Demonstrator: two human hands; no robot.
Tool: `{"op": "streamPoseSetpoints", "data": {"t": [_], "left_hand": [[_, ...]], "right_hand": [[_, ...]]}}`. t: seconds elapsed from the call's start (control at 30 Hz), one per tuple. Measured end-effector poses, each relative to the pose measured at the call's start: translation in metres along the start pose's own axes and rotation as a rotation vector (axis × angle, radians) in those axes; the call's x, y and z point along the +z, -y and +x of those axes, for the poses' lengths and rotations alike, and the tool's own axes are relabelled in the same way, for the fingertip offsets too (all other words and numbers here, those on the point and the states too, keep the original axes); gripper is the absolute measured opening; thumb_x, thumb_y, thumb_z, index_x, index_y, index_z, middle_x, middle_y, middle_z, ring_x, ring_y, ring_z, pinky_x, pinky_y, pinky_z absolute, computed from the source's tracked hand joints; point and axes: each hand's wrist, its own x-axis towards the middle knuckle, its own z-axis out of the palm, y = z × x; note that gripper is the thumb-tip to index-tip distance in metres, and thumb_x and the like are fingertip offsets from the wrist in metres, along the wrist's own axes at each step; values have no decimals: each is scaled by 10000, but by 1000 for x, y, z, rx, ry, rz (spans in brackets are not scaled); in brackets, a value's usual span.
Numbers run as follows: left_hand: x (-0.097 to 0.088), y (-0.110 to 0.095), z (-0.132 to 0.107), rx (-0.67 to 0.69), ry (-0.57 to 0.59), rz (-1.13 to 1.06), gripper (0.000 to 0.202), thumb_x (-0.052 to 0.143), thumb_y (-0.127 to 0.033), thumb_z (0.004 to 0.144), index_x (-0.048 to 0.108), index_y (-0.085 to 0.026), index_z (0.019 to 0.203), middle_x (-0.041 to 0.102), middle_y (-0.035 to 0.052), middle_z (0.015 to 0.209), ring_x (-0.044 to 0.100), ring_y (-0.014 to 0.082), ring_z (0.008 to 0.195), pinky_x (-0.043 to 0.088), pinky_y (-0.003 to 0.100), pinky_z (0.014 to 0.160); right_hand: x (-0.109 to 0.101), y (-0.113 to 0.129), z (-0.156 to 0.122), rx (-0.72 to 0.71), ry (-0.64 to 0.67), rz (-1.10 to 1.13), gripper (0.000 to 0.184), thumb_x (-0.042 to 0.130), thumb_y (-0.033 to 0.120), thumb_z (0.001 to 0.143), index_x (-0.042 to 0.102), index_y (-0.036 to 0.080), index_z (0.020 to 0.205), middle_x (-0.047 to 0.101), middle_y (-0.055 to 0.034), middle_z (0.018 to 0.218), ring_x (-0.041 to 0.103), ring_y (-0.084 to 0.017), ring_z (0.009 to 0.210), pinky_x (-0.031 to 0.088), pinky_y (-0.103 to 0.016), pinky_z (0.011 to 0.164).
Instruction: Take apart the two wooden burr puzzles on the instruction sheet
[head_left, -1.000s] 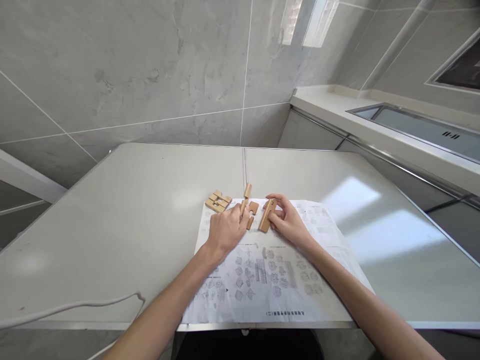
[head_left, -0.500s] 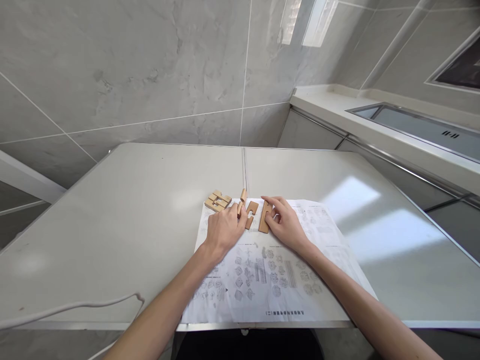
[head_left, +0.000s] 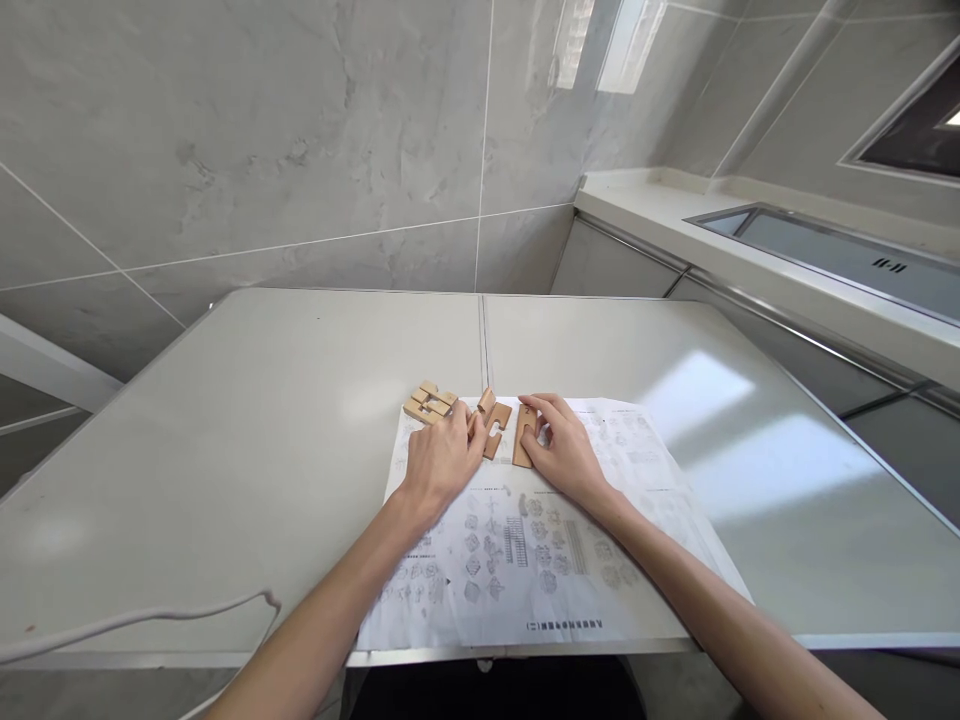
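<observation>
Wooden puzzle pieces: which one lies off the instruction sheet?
The notched cluster at far left, on the bare table beyond the left hand. The other pieces lie on the sheet between the hands.

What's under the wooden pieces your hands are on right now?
The printed instruction sheet lies under the notched wooden pieces and both hands, left hand and right hand, spread on the grey table. The diagrams beneath hands and pieces are covered.

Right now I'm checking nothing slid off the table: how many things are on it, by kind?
Wooden puzzle pieces at the hands: 3 (one by the left hand at, one notched, one under the right hand at)
Interlocked wooden cluster: 1
Instruction sheet: 1
White cable: 1
Total: 6
</observation>
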Motion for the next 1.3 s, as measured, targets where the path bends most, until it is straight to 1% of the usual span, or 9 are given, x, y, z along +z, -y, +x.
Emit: {"op": "streamPoseSetpoints", "data": {"t": [0.1, 0.23, 0.53, 0.7, 0.83, 0.93, 1.03, 1.1, 1.3], "left_hand": [[1, 1, 1, 9, 6, 9, 319, 340, -394, 1075, 589, -195, 1058, 735, 63, 783, 694, 248, 661, 391, 310, 615], [3, 2, 1, 43, -10, 49, 389, 314, -380, 1080, 628, -189, 955, 738, 85, 807, 698, 247, 698, 396, 315, 633], [6, 6, 2, 124, -39, 121, 343, 358, -334, 1071, 627, -178, 925, 732, 79, 811, 664, 216, 625, 344, 304, 570], [9, 7, 1, 184, -174, -3, 223, 420, -326, 1058, 588, -187, 1012, 718, 62, 859, 659, 211, 666, 389, 311, 567], [7, 5, 0, 430, -314, -180, 148, 518, -302, 1016, 601, -196, 1078, 694, 98, 1098, 662, 252, 1022, 525, 375, 853], [7, 4, -1, 526, -289, -220, 305, 628, -343, 960, 605, -217, 1237, 637, 118, 1340, 570, 304, 1278, 478, 469, 1085], [10, 5, -1, 560, -205, -175, 451, 661, -395, 941, 584, -251, 1362, 548, 94, 1527, 429, 344, 1466, 399, 538, 1199], [11, 5, -2, 581, -151, -140, 462, 639, -387, 956, 579, -278, 1402, 529, 69, 1563, 390, 342, 1505, 370, 562, 1228], [6, 4, -6, 601, -98, -127, 412, 573, -299, 988, 605, -284, 1399, 580, 59, 1512, 454, 298, 1464, 376, 549, 1245]], "right_hand": [[1, 3, 0, 7, 0, -19, 390, 542, 191, 895, 635, 229, 1272, 640, -97, 1275, 653, -196, 821, 555, -374, 777], [1, 7, 1, -2, 21, -40, 315, 522, 192, 925, 633, 226, 1217, 646, -94, 1225, 617, -174, 712, 553, -373, 758], [0, 12, 3, -24, 30, -6, 249, 493, 176, 948, 613, 228, 1161, 645, -95, 1203, 604, -179, 713, 537, -369, 762], [-1, 15, 4, -11, 36, 41, 240, 469, 150, 955, 610, 233, 1131, 644, -85, 1180, 613, -186, 749, 523, -365, 772], [-2, 16, 6, -25, 50, 124, 251, 447, 138, 959, 618, 238, 1113, 663, -76, 1161, 631, -184, 761, 508, -345, 728], [-6, 16, 9, 1, 68, 226, 256, 443, 137, 947, 618, 238, 1104, 691, -51, 1088, 663, -172, 748, 505, -326, 705], [-10, 13, 12, 81, 39, 291, 242, 444, 143, 934, 609, 232, 1088, 696, -11, 913, 673, -162, 693, 497, -309, 686], [-12, 11, 14, 128, 21, 306, 225, 455, 148, 919, 607, 228, 1063, 678, 10, 818, 674, -167, 677, 489, -303, 668], [-8, 2, 16, 148, 33, 286, 216, 475, 166, 901, 613, 232, 1053, 645, 39, 712, 640, -174, 625, 498, -328, 700]]}}
